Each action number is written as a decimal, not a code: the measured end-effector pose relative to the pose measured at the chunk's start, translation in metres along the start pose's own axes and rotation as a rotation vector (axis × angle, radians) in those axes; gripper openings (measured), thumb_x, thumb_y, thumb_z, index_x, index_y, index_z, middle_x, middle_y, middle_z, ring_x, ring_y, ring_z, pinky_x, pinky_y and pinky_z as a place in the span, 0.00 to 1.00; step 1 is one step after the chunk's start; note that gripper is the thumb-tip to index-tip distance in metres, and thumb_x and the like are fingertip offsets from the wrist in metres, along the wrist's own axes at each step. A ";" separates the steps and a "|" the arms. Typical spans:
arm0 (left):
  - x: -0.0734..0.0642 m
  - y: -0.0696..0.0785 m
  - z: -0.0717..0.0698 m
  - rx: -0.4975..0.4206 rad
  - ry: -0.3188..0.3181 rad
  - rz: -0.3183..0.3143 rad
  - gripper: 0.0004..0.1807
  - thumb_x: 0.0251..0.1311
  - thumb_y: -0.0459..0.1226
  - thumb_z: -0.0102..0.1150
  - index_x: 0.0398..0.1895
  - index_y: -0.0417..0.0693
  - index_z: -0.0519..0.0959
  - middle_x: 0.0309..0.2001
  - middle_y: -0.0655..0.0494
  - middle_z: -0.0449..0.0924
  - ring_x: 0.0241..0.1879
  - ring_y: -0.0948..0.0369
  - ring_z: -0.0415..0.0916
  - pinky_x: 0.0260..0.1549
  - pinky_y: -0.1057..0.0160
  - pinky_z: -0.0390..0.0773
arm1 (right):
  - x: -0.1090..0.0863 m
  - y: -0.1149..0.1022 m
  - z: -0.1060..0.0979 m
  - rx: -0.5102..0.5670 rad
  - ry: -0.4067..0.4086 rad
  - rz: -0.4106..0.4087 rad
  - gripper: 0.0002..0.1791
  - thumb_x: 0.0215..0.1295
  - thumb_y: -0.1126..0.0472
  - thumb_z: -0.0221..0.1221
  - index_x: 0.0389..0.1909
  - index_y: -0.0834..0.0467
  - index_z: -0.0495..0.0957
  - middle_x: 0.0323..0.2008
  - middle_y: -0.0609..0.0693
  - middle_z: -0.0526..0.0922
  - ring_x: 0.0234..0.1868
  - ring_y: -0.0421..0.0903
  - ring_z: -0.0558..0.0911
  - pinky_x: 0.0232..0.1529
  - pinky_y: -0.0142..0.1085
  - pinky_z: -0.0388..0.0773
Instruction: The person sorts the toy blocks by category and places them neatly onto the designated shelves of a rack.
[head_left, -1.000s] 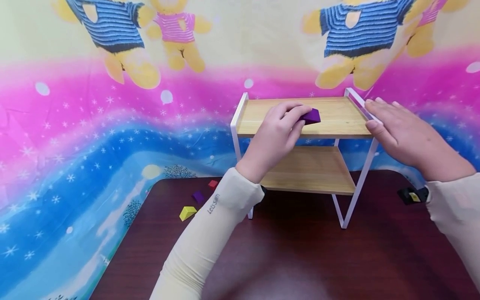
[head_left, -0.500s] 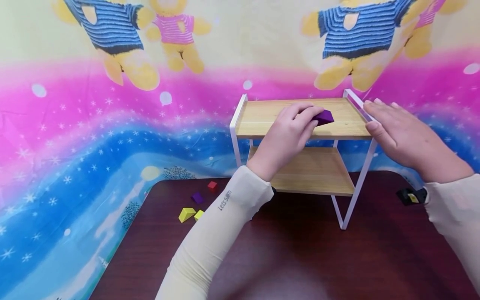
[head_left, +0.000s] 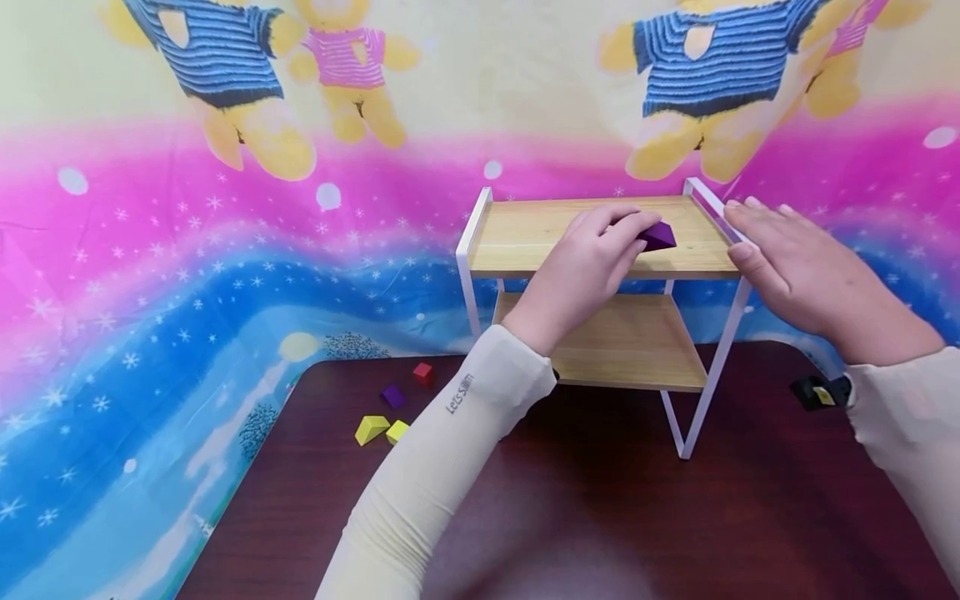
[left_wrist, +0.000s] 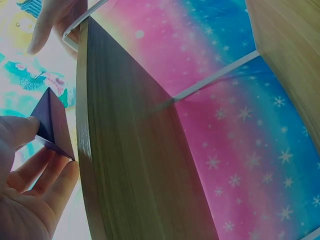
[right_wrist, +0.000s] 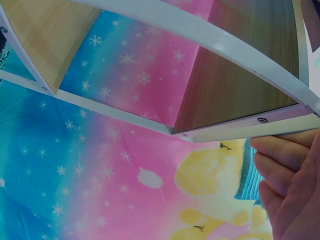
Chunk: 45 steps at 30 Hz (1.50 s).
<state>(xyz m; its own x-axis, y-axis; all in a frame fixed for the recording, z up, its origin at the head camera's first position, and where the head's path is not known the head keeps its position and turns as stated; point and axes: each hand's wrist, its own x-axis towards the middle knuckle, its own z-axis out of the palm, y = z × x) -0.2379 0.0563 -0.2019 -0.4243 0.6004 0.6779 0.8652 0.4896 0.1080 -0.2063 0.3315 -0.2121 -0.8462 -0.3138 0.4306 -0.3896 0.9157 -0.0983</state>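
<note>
Presently | left hand (head_left: 585, 262): pinching purple block (head_left: 660, 237) at fingertips | right hand (head_left: 813, 271): straight-fingered

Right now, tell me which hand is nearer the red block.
The left hand: it is above and to the right of the red block, holding a purple block. The right hand is farther right, at the white rail.

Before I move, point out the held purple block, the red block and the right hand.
held purple block (head_left: 660, 237): head view, on its exposed end
red block (head_left: 423, 374): head view, middle of its visible surface
right hand (head_left: 821, 271): head view, back of the hand
</note>
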 end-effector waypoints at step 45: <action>0.027 0.018 0.023 0.012 -0.158 -0.015 0.21 0.77 0.42 0.50 0.69 0.50 0.74 0.66 0.56 0.75 0.68 0.63 0.68 0.67 0.78 0.55 | -0.001 -0.001 -0.001 0.048 0.000 0.003 0.33 0.83 0.49 0.35 0.80 0.60 0.48 0.78 0.66 0.52 0.79 0.62 0.47 0.79 0.50 0.36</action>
<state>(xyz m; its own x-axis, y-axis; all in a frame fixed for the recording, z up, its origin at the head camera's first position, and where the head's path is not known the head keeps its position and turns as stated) -0.2403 0.0961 -0.1981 -0.4752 0.6845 0.5528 0.8554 0.5066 0.1080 -0.2050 0.3314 -0.2117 -0.8473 -0.3108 0.4306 -0.4040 0.9036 -0.1427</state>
